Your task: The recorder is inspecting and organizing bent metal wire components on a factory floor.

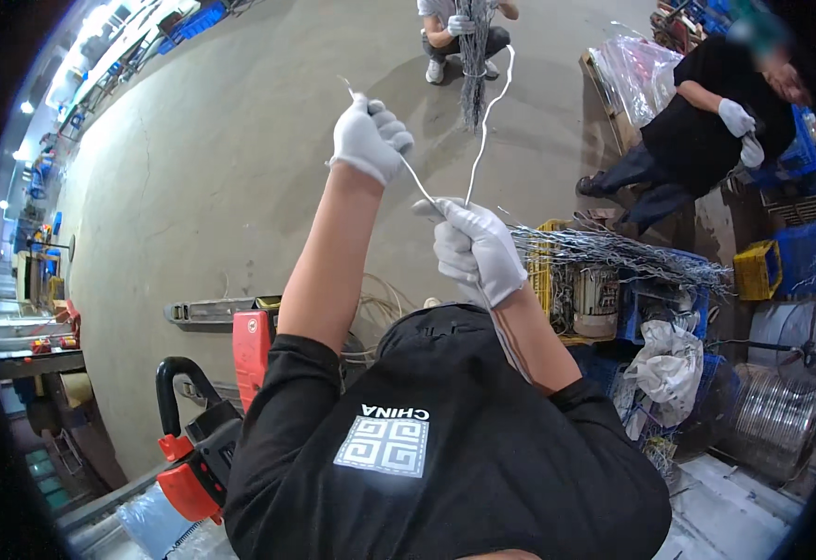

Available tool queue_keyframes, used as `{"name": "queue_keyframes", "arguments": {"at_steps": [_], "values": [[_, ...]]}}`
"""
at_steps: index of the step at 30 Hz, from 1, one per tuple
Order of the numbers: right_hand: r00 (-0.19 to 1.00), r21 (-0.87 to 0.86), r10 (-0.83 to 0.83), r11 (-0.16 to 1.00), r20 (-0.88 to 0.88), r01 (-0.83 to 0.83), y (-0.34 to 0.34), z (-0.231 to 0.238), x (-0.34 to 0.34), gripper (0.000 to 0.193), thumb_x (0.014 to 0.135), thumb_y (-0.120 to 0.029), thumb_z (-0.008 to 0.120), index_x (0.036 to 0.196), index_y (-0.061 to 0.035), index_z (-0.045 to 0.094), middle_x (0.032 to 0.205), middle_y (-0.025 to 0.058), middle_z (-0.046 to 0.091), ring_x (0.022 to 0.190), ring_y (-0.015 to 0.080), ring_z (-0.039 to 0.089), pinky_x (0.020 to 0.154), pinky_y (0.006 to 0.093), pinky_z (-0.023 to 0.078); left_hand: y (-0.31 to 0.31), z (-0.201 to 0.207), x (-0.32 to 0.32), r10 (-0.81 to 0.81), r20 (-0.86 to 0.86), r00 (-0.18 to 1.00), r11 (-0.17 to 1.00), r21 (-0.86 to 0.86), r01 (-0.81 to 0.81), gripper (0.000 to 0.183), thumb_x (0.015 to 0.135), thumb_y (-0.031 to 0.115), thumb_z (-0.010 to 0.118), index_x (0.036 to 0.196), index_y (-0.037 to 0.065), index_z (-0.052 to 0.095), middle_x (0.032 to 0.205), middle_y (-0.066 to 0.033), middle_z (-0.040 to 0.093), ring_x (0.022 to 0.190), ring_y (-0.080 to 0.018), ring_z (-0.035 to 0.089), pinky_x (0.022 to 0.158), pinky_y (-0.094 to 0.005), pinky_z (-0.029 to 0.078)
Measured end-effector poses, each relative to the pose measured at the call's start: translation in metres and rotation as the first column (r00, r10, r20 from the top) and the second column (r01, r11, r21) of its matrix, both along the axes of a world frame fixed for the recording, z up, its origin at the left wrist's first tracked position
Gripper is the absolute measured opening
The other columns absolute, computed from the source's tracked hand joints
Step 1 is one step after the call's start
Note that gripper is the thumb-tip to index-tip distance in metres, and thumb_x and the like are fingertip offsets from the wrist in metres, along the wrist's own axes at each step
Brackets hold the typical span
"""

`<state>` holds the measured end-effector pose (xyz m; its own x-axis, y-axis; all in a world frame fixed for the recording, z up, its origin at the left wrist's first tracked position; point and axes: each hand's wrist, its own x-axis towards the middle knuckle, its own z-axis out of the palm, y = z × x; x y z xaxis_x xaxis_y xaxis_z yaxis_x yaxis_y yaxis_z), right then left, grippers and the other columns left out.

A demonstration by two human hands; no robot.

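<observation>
Both of my hands wear white gloves. My left hand point(369, 140) is raised, its fingers closed around a white cable point(479, 154). A thin, bare-looking end pokes out above that fist. From there the cable slants to my right hand point(479, 246), which grips it with bent fingers in front of my chest. Beyond the right hand it rises in a loose curve toward a squatting person. A greyish strand point(509, 345) hangs below my right hand along the forearm; whether it belongs to the same cable I cannot tell.
The squatting person's gloved hand holds an upright bundle of grey wires point(472, 70). Another person point(720, 121) stands at the right. More twisted wires point(627, 254) lie over crates beside my right arm. At my left are a red-and-black power tool point(193, 457) and a metal bar point(207, 311).
</observation>
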<state>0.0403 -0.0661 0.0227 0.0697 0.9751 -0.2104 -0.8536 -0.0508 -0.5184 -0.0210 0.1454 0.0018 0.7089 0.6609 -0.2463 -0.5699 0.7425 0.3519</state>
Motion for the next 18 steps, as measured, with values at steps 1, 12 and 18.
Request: {"name": "queue_keyframes", "arguments": {"at_steps": [1,12,18], "values": [[1.000,-0.004,-0.003,1.000,0.003,0.003,0.001,0.000,0.001,0.025,0.094,-0.013,0.040,0.107,0.0013,0.055,0.053,-0.0067,0.031,0.037,0.0001,0.020,0.031,0.0161,0.015,-0.004,0.008,0.006,-0.003,0.003,1.000,1.000,-0.004,0.003,0.030,0.094,0.033,0.042,0.074,0.011,0.048,0.060,0.0015,0.040,0.044,-0.0075,0.027,0.038,-0.0227,0.022],[0.998,-0.093,-0.021,0.995,0.059,0.027,0.012,-0.011,-0.006,0.028,0.096,-0.020,0.042,0.110,-0.0003,0.056,0.056,-0.0051,0.039,0.038,0.0023,0.024,0.033,0.0172,0.018,-0.013,0.056,0.044,0.280,-0.270,0.921,0.928,0.321,-0.188,0.032,0.095,0.029,0.040,0.067,0.014,0.044,0.054,0.0043,0.032,0.041,-0.0064,0.021,0.037,-0.0242,0.016],[0.971,-0.028,-0.033,0.999,-0.235,0.027,0.004,-0.012,0.010,0.029,0.095,-0.019,0.044,0.114,-0.0011,0.055,0.068,0.0026,0.054,0.045,0.0052,0.035,0.037,0.0174,0.025,0.002,0.043,0.029,-0.066,-0.175,0.982,0.949,0.293,0.116,0.029,0.095,0.029,0.041,0.073,0.012,0.048,0.057,0.0024,0.038,0.044,-0.0079,0.031,0.042,-0.0238,0.026]]}}
